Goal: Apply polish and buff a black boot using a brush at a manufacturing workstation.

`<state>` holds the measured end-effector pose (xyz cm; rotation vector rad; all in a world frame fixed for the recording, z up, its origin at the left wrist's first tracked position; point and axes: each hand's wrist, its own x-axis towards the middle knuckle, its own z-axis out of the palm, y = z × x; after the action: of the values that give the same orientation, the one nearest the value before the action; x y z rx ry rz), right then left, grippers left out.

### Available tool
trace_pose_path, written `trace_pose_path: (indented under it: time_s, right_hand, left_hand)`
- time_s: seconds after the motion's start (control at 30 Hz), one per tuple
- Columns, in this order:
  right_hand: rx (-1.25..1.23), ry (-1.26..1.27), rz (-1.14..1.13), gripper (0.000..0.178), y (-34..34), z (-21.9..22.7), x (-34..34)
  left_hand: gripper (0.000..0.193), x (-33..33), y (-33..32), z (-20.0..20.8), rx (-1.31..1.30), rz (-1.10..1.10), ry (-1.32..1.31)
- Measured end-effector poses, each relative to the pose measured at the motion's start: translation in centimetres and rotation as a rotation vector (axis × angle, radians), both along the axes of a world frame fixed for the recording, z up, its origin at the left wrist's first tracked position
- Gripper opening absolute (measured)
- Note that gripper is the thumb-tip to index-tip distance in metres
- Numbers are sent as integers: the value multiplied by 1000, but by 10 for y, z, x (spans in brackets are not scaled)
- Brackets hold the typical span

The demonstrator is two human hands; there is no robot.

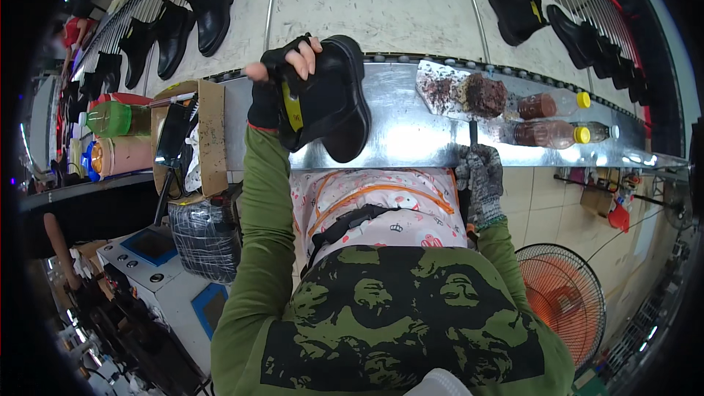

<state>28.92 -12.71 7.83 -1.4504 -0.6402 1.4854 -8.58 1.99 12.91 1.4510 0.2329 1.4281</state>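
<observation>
My left hand (274, 82), in a black fingerless glove, is closed on a black ankle boot (334, 99) with a yellow strip at its side. The boot is tilted above the metal bench, its sole edge turned to the right. At the bench's near edge, my right hand (482, 180) wears a grey knit glove, its fingers closed round a thin dark tool (473, 130). Only the tool's narrow end shows past the hand, so its kind is unclear. Beyond that end a dark reddish-brown block (485, 95) rests on a stained white sheet (440, 89).
A pale conveyor (374, 7) with metal rods carries black boots (211, 15) at left and more boots (515, 11) at right. Bottles (546, 133) with yellow caps lie on the bench (400, 121). A cardboard box (213, 128) stands left; a fan (561, 301) is at lower right.
</observation>
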Motion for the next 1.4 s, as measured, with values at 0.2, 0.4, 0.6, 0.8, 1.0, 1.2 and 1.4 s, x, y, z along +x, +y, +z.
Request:
trace_pose_path:
  time_s: [0.2,0.4,0.6,0.8,1.0,1.2,1.4]
  right_hand:
    - [85,97,-21,23,-11,18,-2]
    - [108,222,127,37,-9,71,-16]
    - [407,-278,558,41,40,139,-37]
    - [874,-667,831,40,59,171,-50]
    - [943,-733,879,46,63,175,-53]
    - [906,-739,935,51,68,171,-54]
    - [885,-616,923,42,73,167,-53]
  left_hand:
    - [81,6,-1,13,189,-131,19]
    - [78,13,-6,15,138,-324,107]
    - [79,35,-8,32,153,-306,74]
    - [79,38,-13,36,123,-295,97]
    - [81,37,-11,33,137,-317,85]
    - [81,39,-11,34,109,-308,80]
    - [81,39,-8,31,138,-333,77]
